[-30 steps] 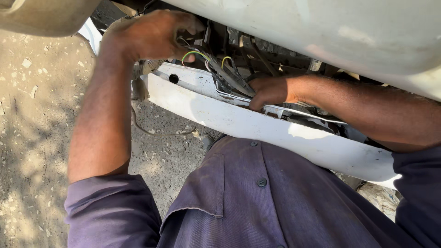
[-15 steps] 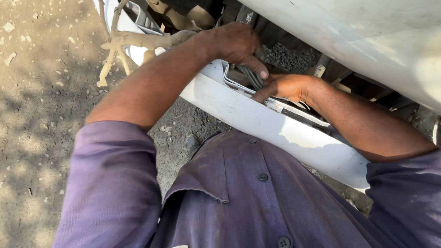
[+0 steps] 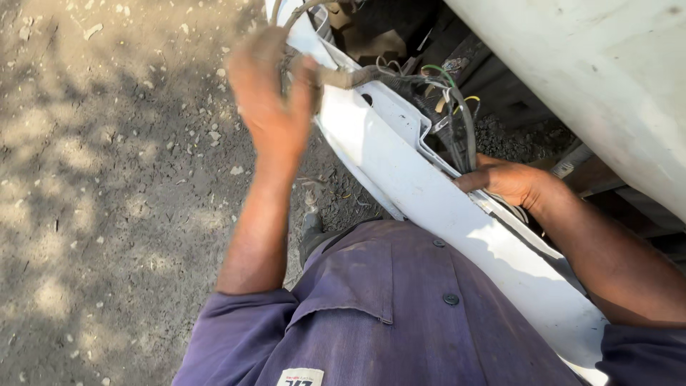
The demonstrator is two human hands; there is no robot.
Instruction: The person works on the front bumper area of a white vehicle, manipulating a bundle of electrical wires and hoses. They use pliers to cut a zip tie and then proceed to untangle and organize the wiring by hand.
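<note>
My left hand (image 3: 275, 96) is raised and blurred, closed around a grey wrapped cable harness (image 3: 350, 75) at the left end of a long white plastic bumper panel (image 3: 421, 193). My right hand (image 3: 504, 179) rests on the panel's upper edge, fingers pressed on a bundle of dark wires (image 3: 464, 136) with green and yellow strands. The wires run behind the panel into the dark underside of a white vehicle body (image 3: 600, 78). My purple shirt (image 3: 400, 314) fills the bottom of the view.
Dusty ground (image 3: 107, 179) with small stones and patchy shade lies on the left. The white vehicle body overhangs the upper right, with dark frame parts (image 3: 514, 100) and gravel beneath it.
My left hand left the panel's middle, swung up and left, and now grips the wrapped harness. The view shifted right. My right hand stays on the wires at the panel's edge.
</note>
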